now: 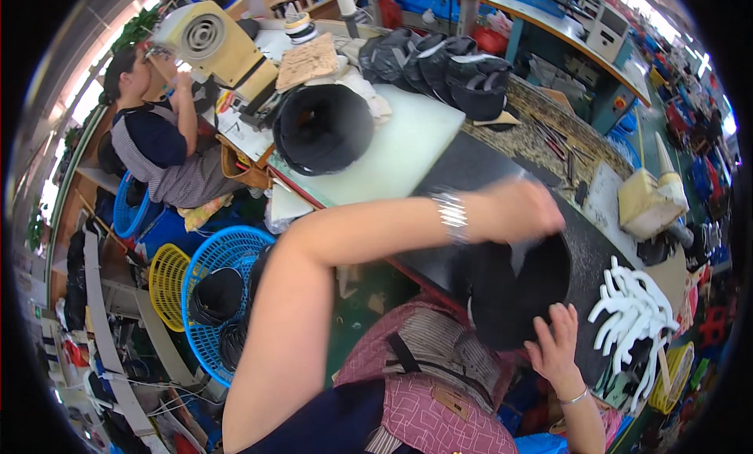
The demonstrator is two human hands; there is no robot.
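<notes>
A black curved fabric piece [518,293] stands at the near edge of the dark worktop, in front of my body. My left arm reaches across it, and my left hand [522,211] is at its far rim. Motion smears those fingers, so their grip cannot be made out. On the near right side of the piece rests my right hand [557,348], its fingers spread and the tips touching the black edge. Farther left, a round black hat-like piece [323,130] with a hollow middle sits on a pale green board [408,132].
Several black caps [463,69] lie in a row at the back. White curved strips [631,320] are heaped at right, near a cream machine part [651,199]. Slim tools [557,144] lie beyond. Blue basket [227,246] stands below left; a person [161,132] sits at a sewing machine [208,46].
</notes>
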